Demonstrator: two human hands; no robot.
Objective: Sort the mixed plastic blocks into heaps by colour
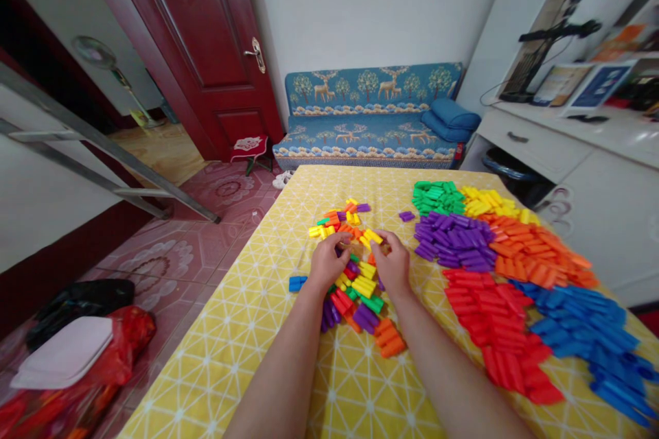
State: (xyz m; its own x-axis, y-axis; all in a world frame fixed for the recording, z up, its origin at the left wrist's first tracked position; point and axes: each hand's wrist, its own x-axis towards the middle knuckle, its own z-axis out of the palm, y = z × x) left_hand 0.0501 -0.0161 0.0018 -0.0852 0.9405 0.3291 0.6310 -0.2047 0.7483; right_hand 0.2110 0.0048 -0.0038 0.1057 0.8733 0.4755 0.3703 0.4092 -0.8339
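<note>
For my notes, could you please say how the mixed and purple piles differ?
The mixed pile shows several colours; the purple pile, one. The mixed pile is scattered; the purple pile is compact. The left hand and right hand are at the mixed pile, away from the purple pile. Both lie on the cloth.

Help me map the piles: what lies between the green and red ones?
In the head view, the purple pile lies between the green pile and the red pile.
</note>
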